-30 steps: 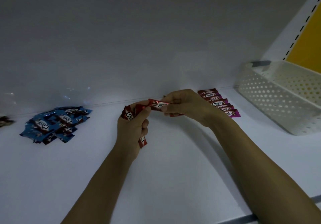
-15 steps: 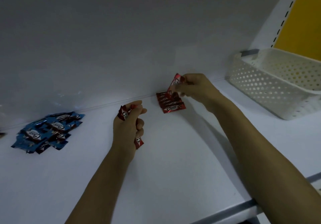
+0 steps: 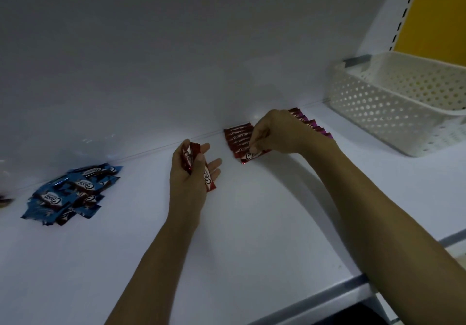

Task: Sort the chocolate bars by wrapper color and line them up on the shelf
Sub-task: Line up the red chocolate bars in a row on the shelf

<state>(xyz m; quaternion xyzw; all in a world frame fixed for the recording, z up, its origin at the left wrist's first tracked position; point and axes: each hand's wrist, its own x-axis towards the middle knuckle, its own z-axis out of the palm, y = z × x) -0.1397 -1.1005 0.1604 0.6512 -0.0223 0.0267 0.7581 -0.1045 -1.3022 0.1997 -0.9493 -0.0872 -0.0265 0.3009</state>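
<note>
My right hand (image 3: 280, 133) pinches a red chocolate bar (image 3: 252, 156) by its end, and the bar lies on the shelf (image 3: 252, 236) at the near end of the red row (image 3: 237, 135), which sits left of the white basket (image 3: 378, 107) with the pink row (image 3: 316, 126) between the two. My left hand (image 3: 191, 173), farther left of the basket, grips a few more red bars (image 3: 208, 176) under its thumb. The blue pile (image 3: 73, 193) lies farthest from the basket, well to its left.

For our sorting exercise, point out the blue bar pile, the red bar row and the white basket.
blue bar pile (image 3: 73, 193): head view, heap's middle.
red bar row (image 3: 237, 135): head view, upper wrapper.
white basket (image 3: 373, 115): head view, front wall.
</note>
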